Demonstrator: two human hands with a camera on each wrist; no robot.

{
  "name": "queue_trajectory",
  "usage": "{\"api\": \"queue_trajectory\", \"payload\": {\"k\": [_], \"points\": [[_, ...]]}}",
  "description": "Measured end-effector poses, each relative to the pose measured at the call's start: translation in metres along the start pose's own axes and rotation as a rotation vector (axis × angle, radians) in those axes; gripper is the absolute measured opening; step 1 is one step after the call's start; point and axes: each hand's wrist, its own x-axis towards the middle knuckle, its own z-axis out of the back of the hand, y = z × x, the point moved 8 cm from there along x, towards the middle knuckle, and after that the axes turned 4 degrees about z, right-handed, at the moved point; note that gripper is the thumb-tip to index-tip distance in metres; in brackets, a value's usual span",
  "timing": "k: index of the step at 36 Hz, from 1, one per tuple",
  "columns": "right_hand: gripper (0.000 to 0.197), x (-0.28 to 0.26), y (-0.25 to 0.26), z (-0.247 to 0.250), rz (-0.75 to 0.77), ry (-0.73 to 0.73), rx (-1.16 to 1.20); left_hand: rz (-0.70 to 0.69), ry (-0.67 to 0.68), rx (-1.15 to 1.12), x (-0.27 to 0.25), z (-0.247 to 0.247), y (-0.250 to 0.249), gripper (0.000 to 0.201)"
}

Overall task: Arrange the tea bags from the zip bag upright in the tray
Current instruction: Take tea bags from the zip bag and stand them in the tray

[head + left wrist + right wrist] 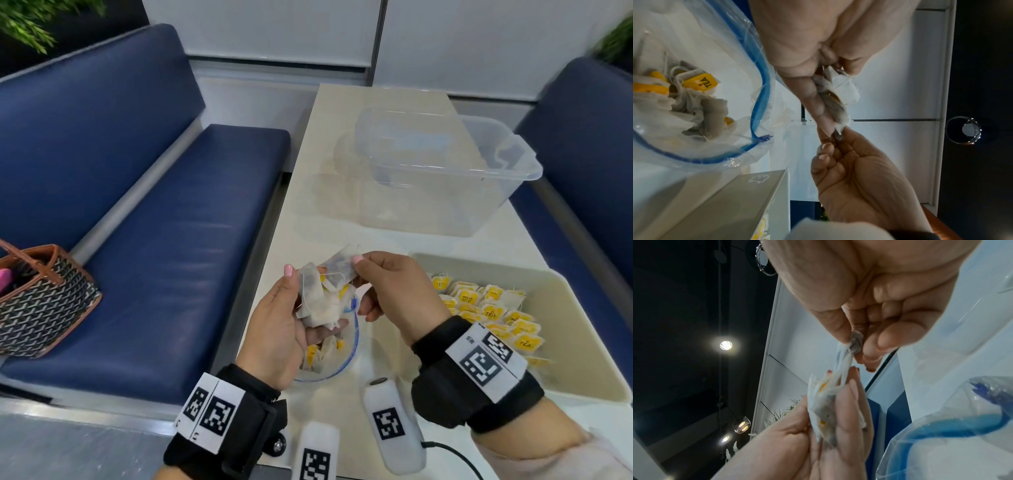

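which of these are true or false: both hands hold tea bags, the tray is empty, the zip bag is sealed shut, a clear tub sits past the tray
1. Both hands hold tea bags. True: the left hand holds a bunch of white paper tea bags and the right hand pinches one.
2. The beige rectangular tray is empty. False: rows of yellow-tagged tea bags fill it.
3. The clear blue-rimmed zip bag is sealed. False: its mouth gapes open.
4. A clear plastic tub sits beyond the tray. True.
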Motion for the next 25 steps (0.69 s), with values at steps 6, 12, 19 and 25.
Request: {"api": "queue_trajectory", "payload": {"k": [6, 12, 19, 25], "points": [[0.022, 0.004, 0.004, 0.003, 0.053, -0.050, 0.068, 0.007, -0.048, 0.005, 0.001, 0.004, 0.003, 0.054], [0.020, 0.006, 0.007, 0.009, 0.081, -0.099, 0.107, -0.007, -0.035, 0.011, 0.000, 0.001, 0.002, 0.044], [0.019, 0.008, 0.013, 0.023, 0.137, -0.172, 0.190, -0.026, -0.109, 0.071, -0.001, 0.010, 0.003, 0.029], [0.015, 0.007, 0.014, 0.019, 0.124, -0.124, 0.311, -0.078, -0.143, 0.240, 0.000, 0.010, -0.004, 0.021]]}}
